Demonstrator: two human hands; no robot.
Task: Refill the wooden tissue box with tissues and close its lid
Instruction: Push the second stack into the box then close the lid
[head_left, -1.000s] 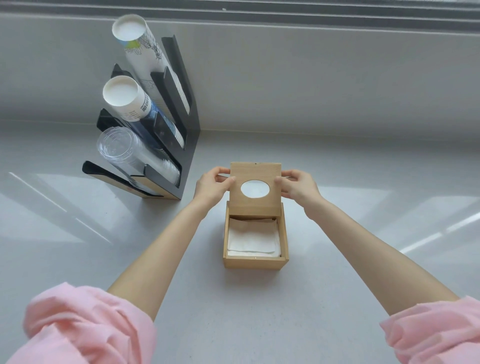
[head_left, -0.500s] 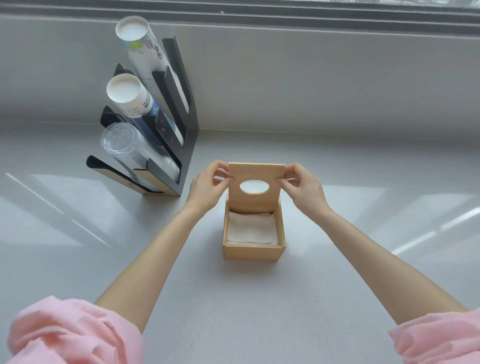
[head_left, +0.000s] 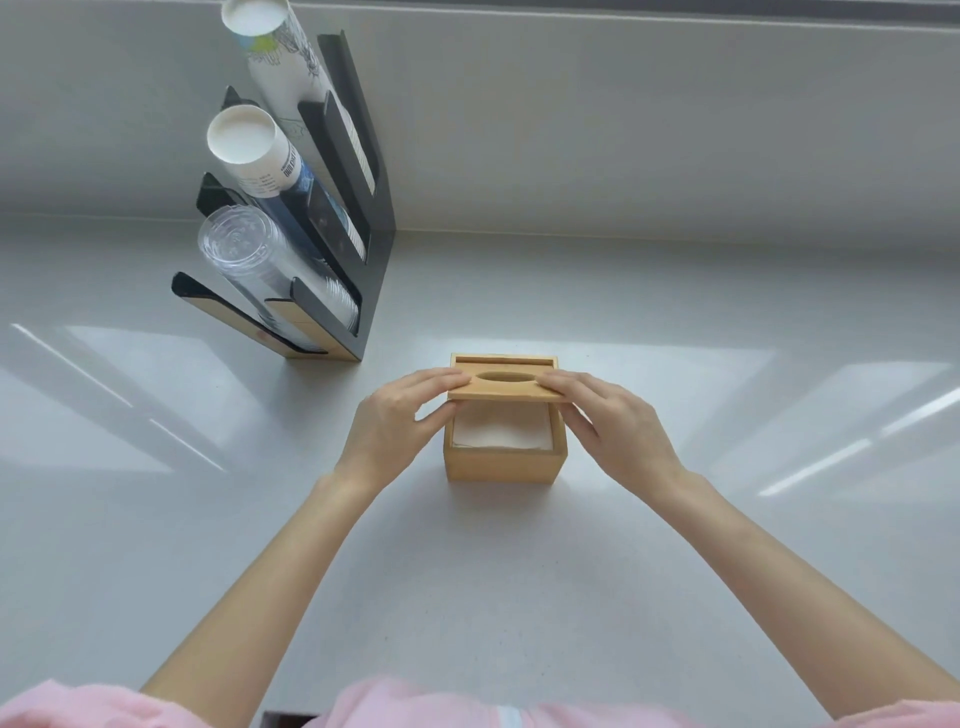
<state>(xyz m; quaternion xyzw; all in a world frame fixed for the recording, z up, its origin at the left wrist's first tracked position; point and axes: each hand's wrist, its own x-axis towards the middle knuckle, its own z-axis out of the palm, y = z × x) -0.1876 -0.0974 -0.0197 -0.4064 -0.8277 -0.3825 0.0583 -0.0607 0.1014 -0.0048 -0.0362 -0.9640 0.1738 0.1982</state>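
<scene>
1. Sitting on the pale grey counter (head_left: 519, 597), the wooden tissue box (head_left: 505, 462) is roughly at the centre of the view, its near wall facing the camera.
2. White tissues (head_left: 501, 434) lie flat inside the box, visible through the open near part of the top.
3. The lid (head_left: 506, 388), a thin wooden panel with an oval opening, is tilted low over the far half of the box, its near edge raised above the rim; the box is not yet shut.
4. The left hand (head_left: 397, 428) pinches the lid's left edge, fingers on top and thumb under it, so its grip is closed on the lid.
5. The right hand (head_left: 610, 423) takes the lid's right edge in the same way, fingers laid over the top by the oval; its grip is likewise holding the lid.
6. Both forearms reach in from the bottom corners, with pink sleeves (head_left: 78, 706) at the lower edge.
7. A black cup rack (head_left: 371, 208) stands well apart to the far left against the wall, holding stacks of paper cups (head_left: 249, 148) and clear plastic cups (head_left: 254, 260).
</scene>
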